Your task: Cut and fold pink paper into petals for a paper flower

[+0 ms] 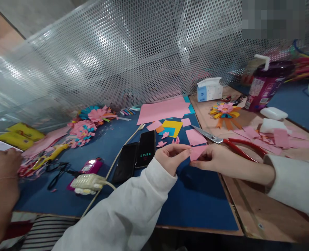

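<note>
Between my two hands, above the blue mat, is a small folded piece of pink paper [197, 152]. My left hand [171, 156] pinches its left corner between thumb and fingers. On the other side my right hand [209, 157] grips the paper's right part, with the fingertips partly covering it. Just beyond my hands lie a flat pink paper square [195, 137] and several small folded pink paper pieces [165, 135]. Red-handled scissors [231, 142] rest behind my right forearm, their blades pointing left.
Two phones [145, 150] and a power strip [87, 183] with its cable lie left of my hands. Farther back are a large pink sheet [164, 111], paper flowers [83, 130] and a tissue box [209, 90]. A purple cup [265, 85] stands right. Another person's hand [4, 164] is far left.
</note>
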`<state>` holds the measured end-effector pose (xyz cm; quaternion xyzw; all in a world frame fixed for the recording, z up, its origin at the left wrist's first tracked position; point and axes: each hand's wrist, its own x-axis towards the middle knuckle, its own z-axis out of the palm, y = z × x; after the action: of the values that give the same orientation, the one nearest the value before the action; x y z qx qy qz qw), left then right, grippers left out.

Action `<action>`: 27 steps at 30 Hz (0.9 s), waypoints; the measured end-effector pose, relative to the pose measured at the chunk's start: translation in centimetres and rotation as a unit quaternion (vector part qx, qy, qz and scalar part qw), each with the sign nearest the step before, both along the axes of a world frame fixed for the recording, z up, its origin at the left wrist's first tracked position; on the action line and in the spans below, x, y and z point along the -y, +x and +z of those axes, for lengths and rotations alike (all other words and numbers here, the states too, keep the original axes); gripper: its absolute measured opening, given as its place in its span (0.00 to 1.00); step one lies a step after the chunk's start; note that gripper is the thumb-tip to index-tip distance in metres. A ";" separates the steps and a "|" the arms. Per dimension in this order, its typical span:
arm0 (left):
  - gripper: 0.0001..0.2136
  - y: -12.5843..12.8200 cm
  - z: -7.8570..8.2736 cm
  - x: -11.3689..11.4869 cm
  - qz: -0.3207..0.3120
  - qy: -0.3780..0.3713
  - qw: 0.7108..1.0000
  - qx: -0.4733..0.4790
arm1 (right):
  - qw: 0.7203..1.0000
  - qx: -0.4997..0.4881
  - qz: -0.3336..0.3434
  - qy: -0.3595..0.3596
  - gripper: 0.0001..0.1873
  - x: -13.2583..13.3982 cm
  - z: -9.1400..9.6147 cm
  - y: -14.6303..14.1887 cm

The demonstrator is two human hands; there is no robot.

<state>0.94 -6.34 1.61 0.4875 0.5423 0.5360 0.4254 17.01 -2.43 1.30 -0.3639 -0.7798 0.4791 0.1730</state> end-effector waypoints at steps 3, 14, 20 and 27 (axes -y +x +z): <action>0.08 0.1 0.0 0.0 0.001 0.002 1.000 0.015 | 1.000 0.004 0.003 0.003 0.22 0.0 0.0 0.0; 0.09 0.1 0.1 0.0 -0.006 0.006 1.000 0.029 | 1.000 -0.015 -0.024 0.004 0.21 0.3 -0.2 0.2; 0.10 -0.2 -0.4 -0.5 -0.042 0.013 0.998 0.053 | 0.999 -0.036 0.016 -0.034 0.15 -0.3 -0.7 0.5; 0.15 -1.3 -1.1 -2.0 -0.177 0.015 0.972 0.154 | 0.938 -0.172 0.107 -0.281 0.14 -0.9 0.3 1.5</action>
<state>-0.36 -4.32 0.55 0.4939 0.3672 0.5288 0.5845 18.48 -1.55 1.60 -0.2243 -0.6063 0.7494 0.1432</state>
